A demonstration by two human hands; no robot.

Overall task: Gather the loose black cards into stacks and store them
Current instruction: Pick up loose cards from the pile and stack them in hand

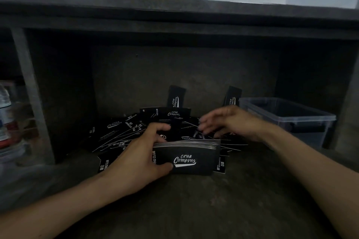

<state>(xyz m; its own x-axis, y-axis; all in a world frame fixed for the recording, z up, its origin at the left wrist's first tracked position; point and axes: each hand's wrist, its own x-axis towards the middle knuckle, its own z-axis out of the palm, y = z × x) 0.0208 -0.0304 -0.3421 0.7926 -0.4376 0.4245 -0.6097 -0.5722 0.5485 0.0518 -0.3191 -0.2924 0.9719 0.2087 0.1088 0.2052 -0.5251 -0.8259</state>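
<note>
My left hand (144,158) grips a thick stack of black cards (186,158) on edge, its front card printed "Club Camping", thumb across the front face and fingers behind. Behind the stack lies a loose pile of black cards (124,132) spread over the dark shelf floor. My right hand (229,122) hovers over the pile's right side with fingers loosely curled downward, blurred; whether it touches a card I cannot tell. Two more black cards (175,97) (232,97) lean upright against the back wall.
A clear plastic storage bin (287,116) stands at the right of the shelf recess, open at the top. A grey upright post (29,91) divides off the left section, where bottles (5,114) stand. A shelf board (174,23) overhangs above.
</note>
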